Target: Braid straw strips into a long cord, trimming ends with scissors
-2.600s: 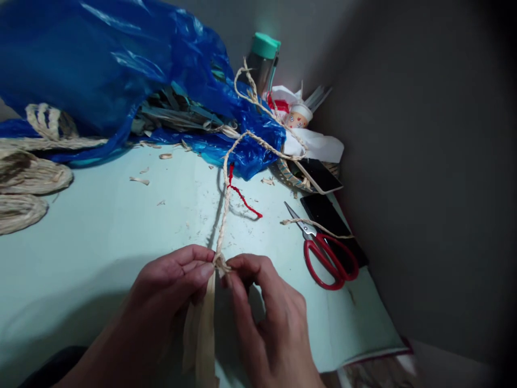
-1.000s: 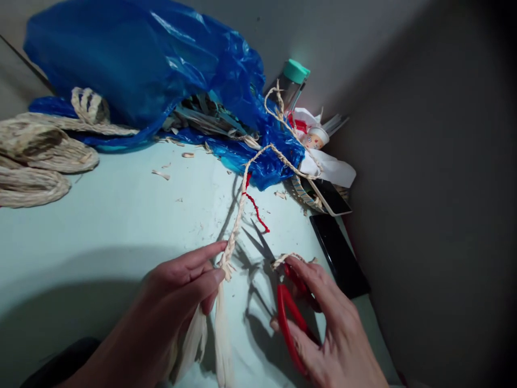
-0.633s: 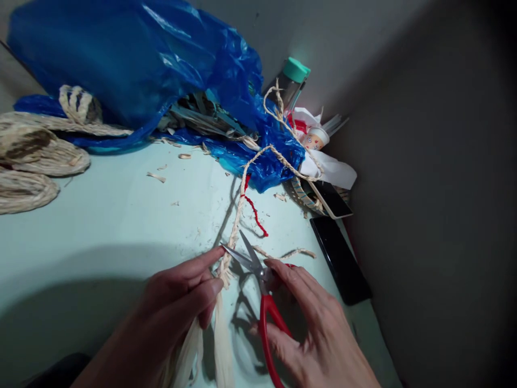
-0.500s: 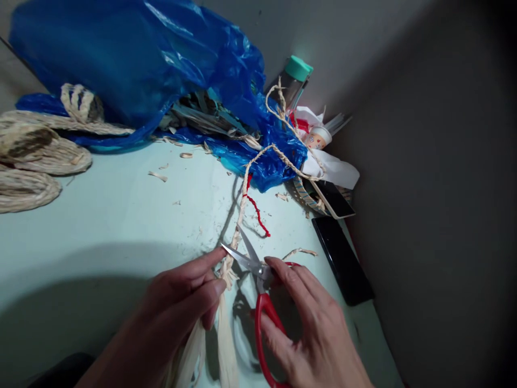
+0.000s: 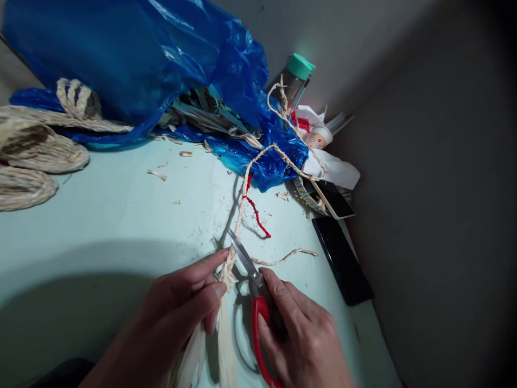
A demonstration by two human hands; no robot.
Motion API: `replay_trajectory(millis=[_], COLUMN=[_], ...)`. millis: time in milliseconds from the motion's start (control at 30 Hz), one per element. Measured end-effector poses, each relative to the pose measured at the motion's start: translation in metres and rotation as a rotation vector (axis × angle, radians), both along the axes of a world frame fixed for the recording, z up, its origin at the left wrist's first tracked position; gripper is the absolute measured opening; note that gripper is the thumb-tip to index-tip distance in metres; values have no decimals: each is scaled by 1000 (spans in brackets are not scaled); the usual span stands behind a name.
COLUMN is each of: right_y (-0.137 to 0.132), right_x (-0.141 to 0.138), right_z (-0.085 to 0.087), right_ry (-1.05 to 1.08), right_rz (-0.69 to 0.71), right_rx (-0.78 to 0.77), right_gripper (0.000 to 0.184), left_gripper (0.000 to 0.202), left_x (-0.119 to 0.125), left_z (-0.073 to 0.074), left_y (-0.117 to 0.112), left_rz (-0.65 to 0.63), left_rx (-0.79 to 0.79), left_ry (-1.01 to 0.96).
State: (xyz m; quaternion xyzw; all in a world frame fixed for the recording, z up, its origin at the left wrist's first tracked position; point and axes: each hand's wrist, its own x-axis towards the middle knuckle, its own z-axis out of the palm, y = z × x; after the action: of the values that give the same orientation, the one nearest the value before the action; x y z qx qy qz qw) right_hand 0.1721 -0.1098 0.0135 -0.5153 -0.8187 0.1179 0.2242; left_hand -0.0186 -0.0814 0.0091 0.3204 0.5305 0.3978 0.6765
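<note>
Your left hand [image 5: 183, 293] pinches the braid [image 5: 236, 223] at its loose end. Your right hand [image 5: 301, 337] grips the scissors [image 5: 252, 293], blades closed beside the braid.

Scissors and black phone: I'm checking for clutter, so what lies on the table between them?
In the head view, a loose thin straw strand lies between the scissors and the black phone.
</note>
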Motion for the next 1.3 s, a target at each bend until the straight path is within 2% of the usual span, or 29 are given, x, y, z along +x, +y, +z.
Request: replay_trajectory(millis=[133, 233, 300, 367, 433, 533, 633, 700, 800, 967, 1100, 1300], right_y=[-3, -4, -5, -8, -11, -12, -5, 1, 9, 12, 17, 27], right_x=[2, 9, 14, 17, 14, -1, -22, -34, -46, -51, -52, -44], right_z=[0, 3, 3, 2, 2, 6, 12, 15, 16, 15, 20, 29], right_ry=[-1, 50, 74, 106, 195, 442, 677, 744, 777, 750, 719, 638], right_rz=[-22, -95, -169, -239, -304, -362, -373, -370, -382, -369, -327, -255], right_rx=[-25, 0, 69, 59, -28, -231, -411, -460, -402, -245, -217, -154], right_gripper=[40, 38, 38, 37, 34, 30, 32, 34, 32, 31, 28, 25], left_gripper=[50, 52, 46, 36, 31, 32, 33, 34, 31, 27, 29, 29], left_x=[0, 0, -1, -1, -2, -2, -2, -2, -2, -2, -1, -2], left_z=[4, 7, 8, 9, 10, 14, 16, 15, 13, 16, 17, 19], left_y=[0, 0, 1, 2, 3, 5, 5, 5, 4, 4, 3, 5], left_rz=[-9, -37, -61, -86, -109, -138, -167, -180, -176, -154, -139, -28], left_rx=[-83, -124, -154, -189, -214, -229, -240, -237, -223, -177, -125, -142], left_ry=[25, -5, -31, -51, -73, -118, -169, -189, -198, -115, -12, -61])
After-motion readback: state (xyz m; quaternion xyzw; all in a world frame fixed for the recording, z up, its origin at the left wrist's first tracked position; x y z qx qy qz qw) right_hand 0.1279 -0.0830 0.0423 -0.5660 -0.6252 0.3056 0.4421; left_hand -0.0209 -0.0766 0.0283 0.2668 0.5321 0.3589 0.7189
